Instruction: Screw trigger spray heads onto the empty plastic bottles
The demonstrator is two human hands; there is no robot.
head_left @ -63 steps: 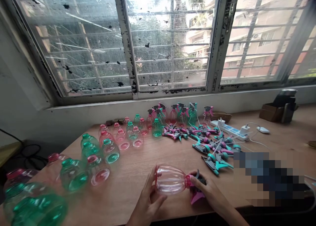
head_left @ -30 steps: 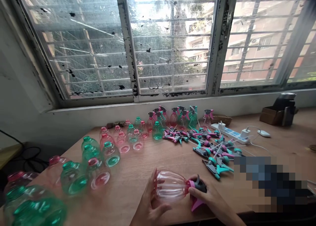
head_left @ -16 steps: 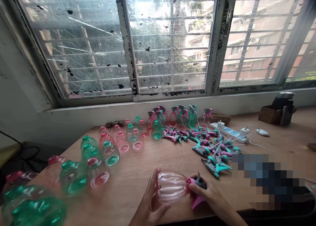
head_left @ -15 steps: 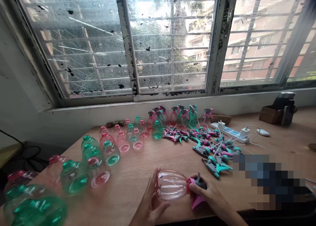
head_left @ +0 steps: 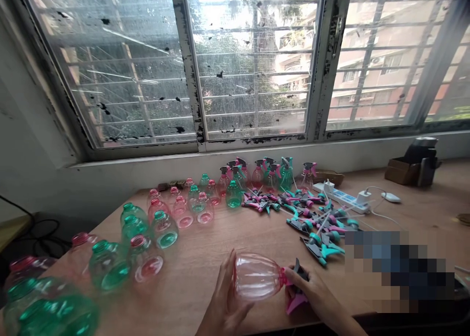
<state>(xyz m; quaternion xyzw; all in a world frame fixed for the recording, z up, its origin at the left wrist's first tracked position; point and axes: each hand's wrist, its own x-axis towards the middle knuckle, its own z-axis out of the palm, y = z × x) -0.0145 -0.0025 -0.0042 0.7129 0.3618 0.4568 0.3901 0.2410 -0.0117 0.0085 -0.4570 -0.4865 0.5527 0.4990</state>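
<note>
A clear pink bottle (head_left: 257, 276) lies on its side above the near edge of the wooden table (head_left: 227, 233). My left hand (head_left: 225, 304) wraps round its base, fingers curled against it. My right hand (head_left: 312, 294) grips the pink and black spray head (head_left: 296, 289) fitted at the bottle's neck.
Green and pink empty bottles (head_left: 143, 233) crowd the left of the table. Loose spray heads (head_left: 316, 223) lie in a heap at middle right, capped bottles (head_left: 264, 172) stand at the back, and a power strip (head_left: 343, 196), a white mouse (head_left: 389, 197) and a cardboard box (head_left: 411, 167) sit at the right.
The bottle and both hands have stayed at the near edge, shifting slightly right. My right hand has turned a little on the spray head.
</note>
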